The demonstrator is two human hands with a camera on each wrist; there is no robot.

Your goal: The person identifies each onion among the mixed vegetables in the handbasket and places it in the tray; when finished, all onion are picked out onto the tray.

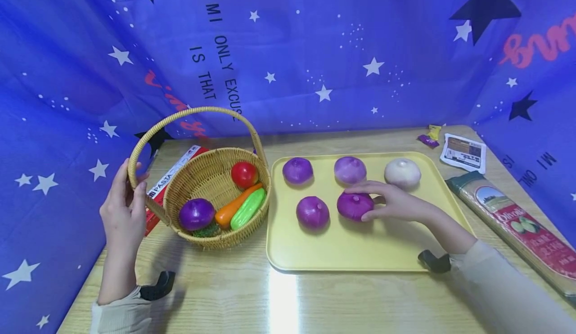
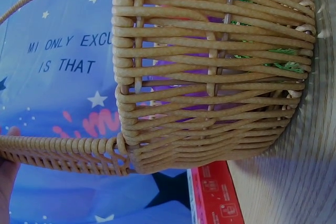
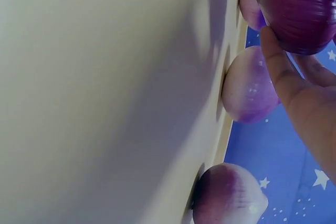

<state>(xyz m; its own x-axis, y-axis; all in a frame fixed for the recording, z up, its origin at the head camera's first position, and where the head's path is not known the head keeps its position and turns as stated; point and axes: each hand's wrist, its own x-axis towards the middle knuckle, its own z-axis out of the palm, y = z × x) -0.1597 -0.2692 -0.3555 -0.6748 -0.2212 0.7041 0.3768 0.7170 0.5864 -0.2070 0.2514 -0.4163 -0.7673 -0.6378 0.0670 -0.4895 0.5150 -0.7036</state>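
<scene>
My right hand point(image 1: 365, 203) grips a dark purple onion point(image 1: 351, 207) on the yellow tray point(image 1: 360, 254), fingers over its top and thumb at its near side. The right wrist view shows that onion point(image 3: 299, 11) held by my fingers point(image 3: 283, 72). Other onions lie on the tray: two purple ones point(image 1: 297, 170) point(image 1: 350, 169) and a pale one point(image 1: 402, 173) at the back, one purple point(image 1: 312, 212) in front. My left hand point(image 1: 132, 181) holds the left side of the wicker basket's handle point(image 1: 189, 114). The basket point(image 2: 210, 77) holds a purple onion point(image 1: 196, 214), tomato point(image 1: 244, 174), carrot point(image 1: 225, 214) and cucumber point(image 1: 248, 208).
A red pasta box point(image 1: 173, 179) lies behind the basket. A long spaghetti packet point(image 1: 517, 224), a white packet point(image 1: 463, 153) and small wrappers point(image 1: 429, 136) lie right of the tray. Blue star-print cloth surrounds the wooden table point(image 1: 252, 299).
</scene>
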